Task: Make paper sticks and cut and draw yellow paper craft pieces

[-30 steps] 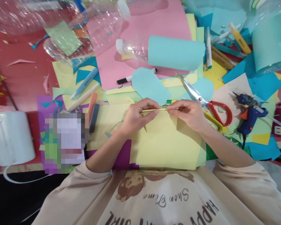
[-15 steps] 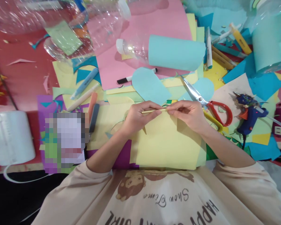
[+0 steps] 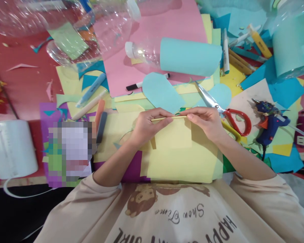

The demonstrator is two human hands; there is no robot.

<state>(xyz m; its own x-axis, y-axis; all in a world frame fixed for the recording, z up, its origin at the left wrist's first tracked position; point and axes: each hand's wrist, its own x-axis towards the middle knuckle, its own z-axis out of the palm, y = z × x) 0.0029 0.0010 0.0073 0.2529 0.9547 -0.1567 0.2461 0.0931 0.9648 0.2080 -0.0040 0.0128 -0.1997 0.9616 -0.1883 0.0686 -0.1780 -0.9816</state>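
A thin pale-yellow strip, seemingly rolled or folded paper (image 3: 179, 117), lies level between my two hands. My left hand (image 3: 148, 126) pinches its left part between thumb and fingers. At the right end, the thumb and fingertips of my right hand (image 3: 207, 122) close on it. Beneath both hands is a pale-yellow paper sheet (image 3: 182, 165). Red-handled scissors (image 3: 219, 106) rest just beyond my right hand, with a yellow handle (image 3: 231, 130) partly hidden below them. A light-blue rounded paper cutout (image 3: 162, 92) lies just past my fingertips.
Farther back lies a plastic bottle wrapped in light-blue paper (image 3: 190, 56). A blue glue gun (image 3: 268, 126) sits at right. Markers (image 3: 91, 89) and paper scraps are scattered around. Clear bottles (image 3: 111, 30) stand at upper left, and a white container (image 3: 14, 148) is at far left.
My right hand has shifted slightly right along the strip and its fingers have straightened a little. More of the yellow strip shows between my hands.
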